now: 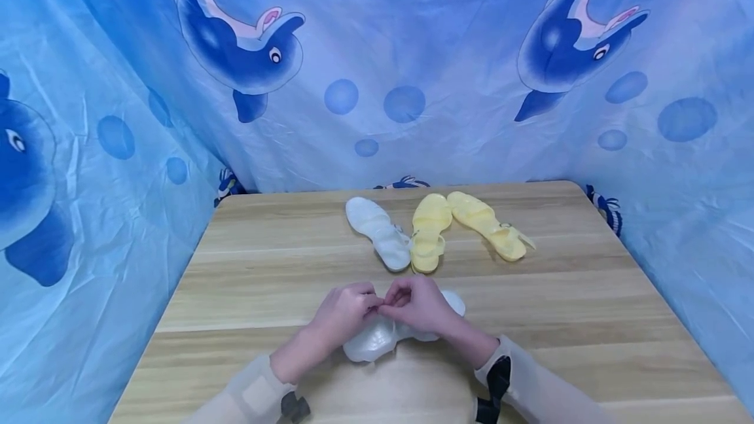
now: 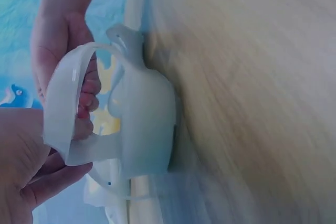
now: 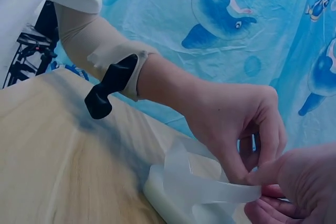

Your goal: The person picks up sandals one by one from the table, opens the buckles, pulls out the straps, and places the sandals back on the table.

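Observation:
A translucent white sandal [image 1: 371, 340] lies on the table below both hands, partly hidden by them in the head view. My left hand [image 1: 346, 311] comes from the left and pinches the sandal's strap [image 3: 226, 192] between thumb and fingers. From the other side my right hand [image 1: 419, 306] pinches at the same spot, its fingertips meeting those of the left. In the left wrist view, the wide strap [image 2: 63, 98] arches up from the sandal's sole [image 2: 149, 119]. Fingers cover the exact point where the strap is held.
Beyond the hands lie another white sandal [image 1: 377, 231], a yellow sandal [image 1: 429, 231] close beside it, and a second yellow sandal [image 1: 485, 222] angled to the right. The wooden table [image 1: 247, 293] is enclosed by a blue curtain [image 1: 459, 142] printed with dolphins.

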`<state>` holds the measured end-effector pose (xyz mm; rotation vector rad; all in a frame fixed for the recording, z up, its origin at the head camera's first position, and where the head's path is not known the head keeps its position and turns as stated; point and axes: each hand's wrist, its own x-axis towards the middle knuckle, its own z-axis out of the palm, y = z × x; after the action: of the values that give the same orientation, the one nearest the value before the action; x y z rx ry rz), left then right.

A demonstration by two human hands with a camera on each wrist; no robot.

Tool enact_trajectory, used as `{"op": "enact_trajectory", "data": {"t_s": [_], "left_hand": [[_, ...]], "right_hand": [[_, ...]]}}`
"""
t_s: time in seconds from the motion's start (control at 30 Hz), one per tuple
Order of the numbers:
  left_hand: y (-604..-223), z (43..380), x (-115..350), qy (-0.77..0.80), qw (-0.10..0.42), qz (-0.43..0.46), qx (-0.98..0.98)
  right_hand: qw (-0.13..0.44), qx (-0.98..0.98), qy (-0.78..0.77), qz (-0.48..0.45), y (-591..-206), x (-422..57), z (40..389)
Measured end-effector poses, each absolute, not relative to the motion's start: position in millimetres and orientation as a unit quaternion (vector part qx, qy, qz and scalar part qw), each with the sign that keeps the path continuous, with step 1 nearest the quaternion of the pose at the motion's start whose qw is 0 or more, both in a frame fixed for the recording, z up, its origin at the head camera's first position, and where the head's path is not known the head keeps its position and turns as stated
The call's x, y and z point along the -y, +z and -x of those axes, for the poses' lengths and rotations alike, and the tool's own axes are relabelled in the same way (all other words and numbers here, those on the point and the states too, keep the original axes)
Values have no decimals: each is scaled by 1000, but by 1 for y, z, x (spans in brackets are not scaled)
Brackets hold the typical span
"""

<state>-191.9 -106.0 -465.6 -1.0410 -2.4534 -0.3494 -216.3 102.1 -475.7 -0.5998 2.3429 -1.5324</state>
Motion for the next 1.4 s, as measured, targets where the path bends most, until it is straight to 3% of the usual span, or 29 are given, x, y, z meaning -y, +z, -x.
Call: {"op": "enact_trajectory", "data": {"t_s": [0.27, 1.0, 1.4], "left_hand": [[-467, 188, 106, -108, 230, 372, 893], [-470, 188, 105, -124, 210, 348, 905], [-471, 191, 106, -135, 222, 350, 900]], "right_hand": [[183, -797, -541, 195, -477, -105, 216], [167, -810, -526, 198, -477, -110, 212], [146, -812, -525, 209, -476, -106, 223]]}}
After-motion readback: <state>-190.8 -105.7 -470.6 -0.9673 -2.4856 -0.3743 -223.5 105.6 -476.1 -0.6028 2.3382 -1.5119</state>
